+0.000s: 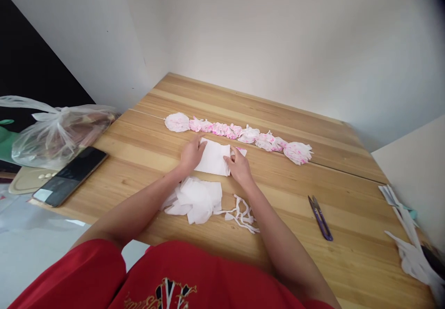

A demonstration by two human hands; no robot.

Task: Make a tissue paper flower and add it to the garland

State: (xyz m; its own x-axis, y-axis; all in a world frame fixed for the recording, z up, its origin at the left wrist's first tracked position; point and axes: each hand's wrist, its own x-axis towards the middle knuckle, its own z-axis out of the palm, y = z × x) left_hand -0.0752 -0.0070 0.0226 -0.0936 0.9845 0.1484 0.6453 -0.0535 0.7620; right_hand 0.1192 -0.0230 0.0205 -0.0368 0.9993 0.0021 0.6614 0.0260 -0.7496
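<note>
A white, thin-looking stack of sheets (213,157) lies flat between my hands on the wooden table. My left hand (193,154) grips its left edge, thumb on top. At the right edge, my right hand (239,164) pinches the stack between thumb and fingers. A bit of pink-spotted white material (242,152) shows beside the right fingers. Closer to me lie a loose pile of white pieces (198,198) and several thin white strips (242,215). Beyond my hands stretches a row of crumpled pink-and-white bunches (231,130).
Purple-handled snips (321,219) lie on the right of the table (347,207). At the left are a black phone (71,177) and a tied clear plastic bag (64,133). White scraps (410,253) lie at the far right edge. Walls border the table's back.
</note>
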